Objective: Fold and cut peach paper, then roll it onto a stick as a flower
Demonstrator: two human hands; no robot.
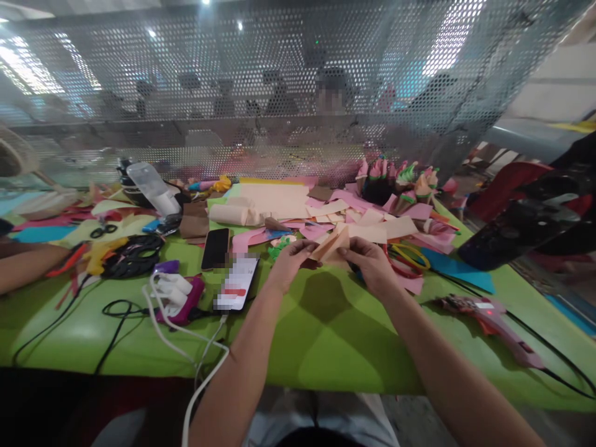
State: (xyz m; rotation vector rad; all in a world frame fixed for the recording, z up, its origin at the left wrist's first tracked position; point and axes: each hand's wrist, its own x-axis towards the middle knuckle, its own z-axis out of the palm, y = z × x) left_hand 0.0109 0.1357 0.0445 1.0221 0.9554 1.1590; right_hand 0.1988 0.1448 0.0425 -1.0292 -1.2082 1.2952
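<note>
The left hand (294,256) and the right hand (370,261) meet near the middle of the frame, each pinching one side of a folded peach piece (334,246) between thumb and fingers, held up over the green surface (316,363). Just beside the left hand lies a bright green crafted piece (278,248), partly hidden by it. To the right of the right hand sit yellow-handled scissors (416,256), near a blue sheet (465,271). Left of the left forearm are a phone with a lit screen (242,279) and a dark phone (215,248), with a magenta power strip (193,301) holding white plugs farther left. A pink glue gun (500,329) lies at the lower right. Beyond the hands, pink and peach scraps (367,217) spread across the centre, with a peach roll (228,215) to their left and small colourful cone-shaped pieces (412,177) toward the upper right. At the left edge, another person's arm (30,267) rests near a yellow tool (103,256). A perforated metal panel (223,133) spans the top of the frame
</note>
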